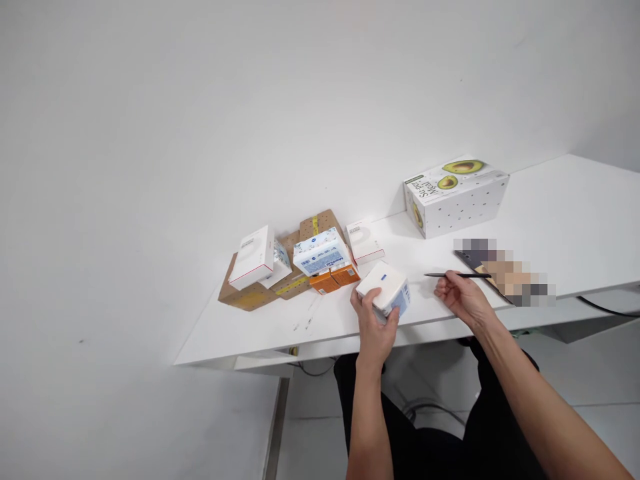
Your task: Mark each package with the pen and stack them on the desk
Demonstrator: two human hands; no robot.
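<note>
My left hand (376, 330) is closed around the near corner of a white pack with blue print (387, 283), which looks like a tissue pack. The pack is by the table's front edge, with a small blue mark on its upper face. Fingers of my right hand (463, 299) grip a slim black pen (447, 275), its tip pointing left toward the pack. Just beyond that hand lies a dark flat item with a pixelated cover (505, 270). To the left of the pack, another white-and-blue pack (320, 252) rests on an orange box (334, 278).
Brown cardboard boxes (250, 297) with yellow tape are stacked at the left, a white box (253, 257) on top. Another white box (364, 241) lies near the wall. An avocado-printed carton (460, 203) stands at the back. Cables hang below the white table (220, 337).
</note>
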